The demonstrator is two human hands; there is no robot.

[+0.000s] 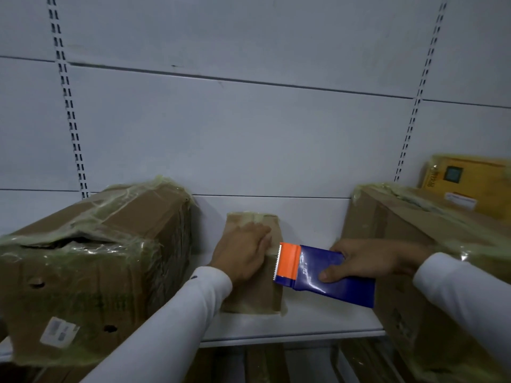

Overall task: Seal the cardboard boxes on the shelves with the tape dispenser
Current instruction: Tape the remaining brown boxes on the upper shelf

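Observation:
A small cardboard box (260, 294) stands in the middle of the white shelf (318, 324), with tape across its top. My left hand (243, 252) lies flat on the box's top, fingers pressing toward its right edge. My right hand (370, 261) grips a blue tape dispenser (326, 275) with an orange head and a toothed blade. The blade touches the box's upper right edge, just beside my left fingertips.
A big tape-wrapped cardboard box (91, 266) fills the shelf's left side. Another large taped box (431, 244) stands at the right, with a yellow package (470, 181) behind it. Slotted uprights (69, 106) run up the white back panel. More boxes sit on the shelf below (265, 363).

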